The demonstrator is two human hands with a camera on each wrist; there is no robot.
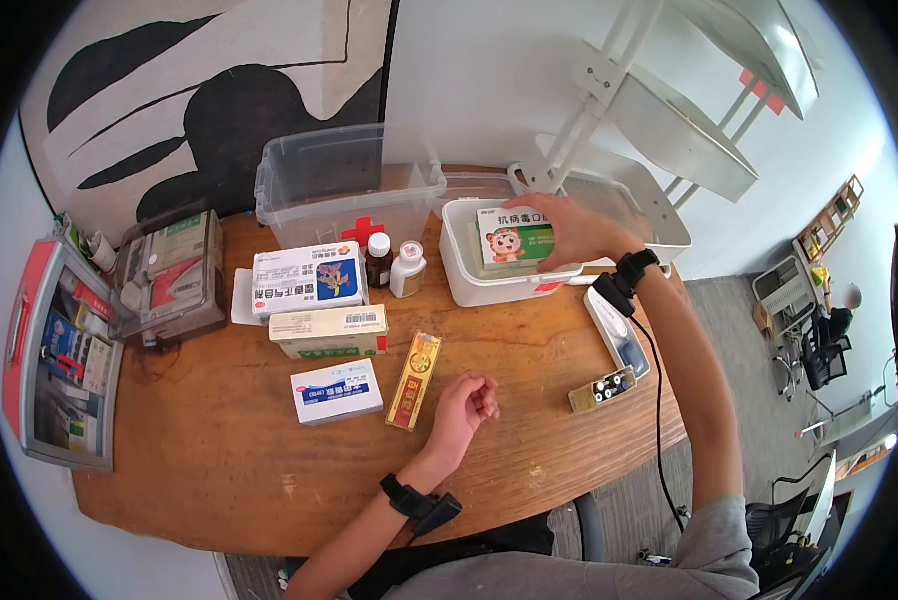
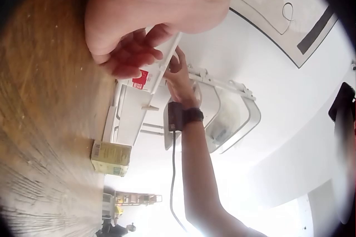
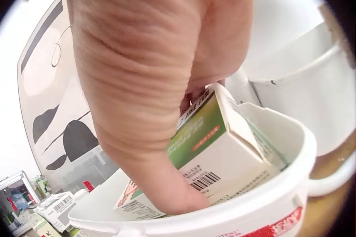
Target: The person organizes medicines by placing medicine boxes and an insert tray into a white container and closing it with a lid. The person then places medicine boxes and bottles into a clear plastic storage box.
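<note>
Your right hand (image 1: 591, 235) held a white-and-green box (image 1: 514, 248), fingers and thumb clamped on its opposite sides. The box sat tilted inside the white tub (image 1: 494, 290), its top edge standing above the rim. A pink cartoon face marked its front beside a green panel, and a barcode showed on its side.

You could read 抗病毒口 in black on it before your hand covered the rest. A large white box (image 1: 307, 282) read 正气合剂; the lettering on the gold-and-red carton (image 1: 414, 382) was too small to make out. The clear bin (image 1: 314, 212) bore a red cross.

The tub's rim curved closely around your box, and 2 bottles (image 1: 408, 270) stood just left of the tub. Your left hand (image 1: 462, 415) rested near the gold-and-red carton, fingers loosely curled together, holding nothing. Wood tabletop (image 1: 529, 440) stretched from that hand to the small yellowish box (image 1: 603, 390), near the table's right edge.
</note>
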